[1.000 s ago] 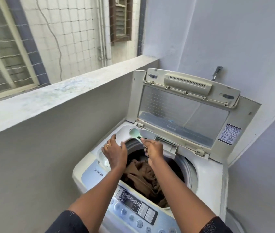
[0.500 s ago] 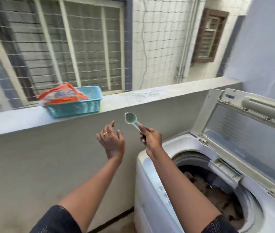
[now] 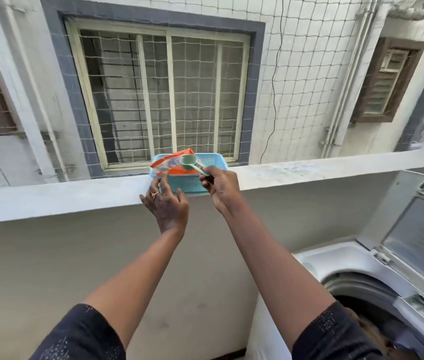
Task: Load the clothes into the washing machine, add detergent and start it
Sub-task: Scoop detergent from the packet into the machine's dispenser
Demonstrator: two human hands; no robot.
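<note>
While my right hand point(image 3: 221, 188) pinches the thin handle of the green scoop point(image 3: 190, 162), the bowl of it stands up and level just in front of the orange detergent packet point(image 3: 164, 165). The packet lies tilted in the blue basket point(image 3: 187, 184) on the ledge point(image 3: 309, 170). I judge the scoop is held this way so it can go straight to the mouth of the packet. My left hand point(image 3: 166, 203) is open, the fingers spread and reaching to the lower edge of the packet; whether a fingertip touches it I cannot tell. I think this hand is there to steady or open the packet, because a soft packet gives way under a scoop. The two hands are near each other but apart, both at the basket. I cannot see inside the bowl, so I do not say if it is full or empty. The washing machine point(image 3: 335, 258) stands at the lower right, well apart from the basket, with its lid point(image 3: 418, 235) raised. In the drum point(image 3: 361, 284) something brown and blurred shows: the clothes point(image 3: 379, 336), I believe, so loading looks done. The detergent step is in hand — starting the machine is not yet done.
</note>
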